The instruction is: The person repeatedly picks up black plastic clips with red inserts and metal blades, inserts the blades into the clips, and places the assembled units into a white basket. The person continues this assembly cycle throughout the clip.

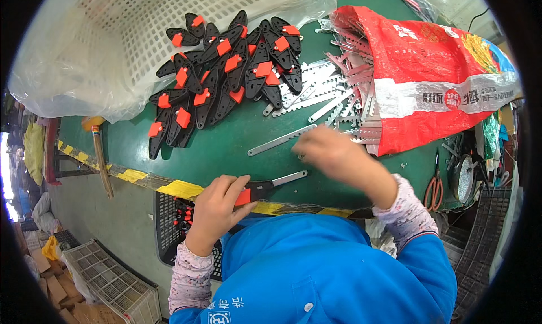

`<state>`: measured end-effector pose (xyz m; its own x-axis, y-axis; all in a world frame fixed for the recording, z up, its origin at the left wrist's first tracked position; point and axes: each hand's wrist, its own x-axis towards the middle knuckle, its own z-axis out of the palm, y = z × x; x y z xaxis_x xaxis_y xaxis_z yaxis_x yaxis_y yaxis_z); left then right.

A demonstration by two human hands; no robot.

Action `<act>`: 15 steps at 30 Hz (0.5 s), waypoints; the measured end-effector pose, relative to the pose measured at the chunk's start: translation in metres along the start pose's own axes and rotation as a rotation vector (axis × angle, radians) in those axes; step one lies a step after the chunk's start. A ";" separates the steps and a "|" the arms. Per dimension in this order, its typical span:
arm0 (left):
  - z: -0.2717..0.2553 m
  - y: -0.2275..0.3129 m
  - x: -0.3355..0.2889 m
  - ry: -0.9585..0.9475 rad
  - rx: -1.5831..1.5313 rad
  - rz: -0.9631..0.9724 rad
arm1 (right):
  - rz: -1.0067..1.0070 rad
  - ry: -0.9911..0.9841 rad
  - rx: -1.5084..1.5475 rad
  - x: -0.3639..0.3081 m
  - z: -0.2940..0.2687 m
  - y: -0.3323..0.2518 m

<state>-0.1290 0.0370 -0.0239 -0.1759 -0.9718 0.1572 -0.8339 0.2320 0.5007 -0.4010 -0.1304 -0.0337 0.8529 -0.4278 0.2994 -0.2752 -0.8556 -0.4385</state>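
My left hand [217, 211] grips a black plastic handle [261, 189] with a red tab, close to the table's near edge. A metal strip [289, 178] sticks out of the handle's right end. Over the table to its right, my right hand [333, 157] is blurred, its fingers curled together; what is at the fingertips is too small to make out. Just beyond those fingers lies a notched metal strip [276, 142]. Farther back is a heap of black handles with red tabs [226, 70], next to a pile of loose metal strips [322, 90].
A red woven bag [418, 58] lies at the right, strips spilling from its mouth. Red-handled scissors [434, 189] are at the right edge. Behind the handles stands a white basket lined with plastic [107, 58]. Below the taped table edge [180, 188] is a black crate [167, 228].
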 end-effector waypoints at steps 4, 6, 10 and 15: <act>0.010 -0.007 -0.009 0.060 0.036 0.034 | 0.423 -0.037 -0.182 -0.015 -0.035 0.036; 0.013 -0.009 -0.014 0.106 0.018 0.019 | 0.437 0.011 -0.065 -0.009 -0.021 0.046; 0.015 -0.013 -0.012 0.204 0.006 -0.013 | 0.320 0.145 -0.040 0.029 0.033 0.038; 0.010 -0.021 -0.021 0.252 -0.024 -0.102 | 0.204 0.159 0.395 0.076 0.034 -0.007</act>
<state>-0.1133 0.0522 -0.0460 0.0465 -0.9495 0.3103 -0.8275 0.1374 0.5443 -0.3193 -0.1468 -0.0365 0.7121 -0.6414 0.2856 -0.2143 -0.5858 -0.7816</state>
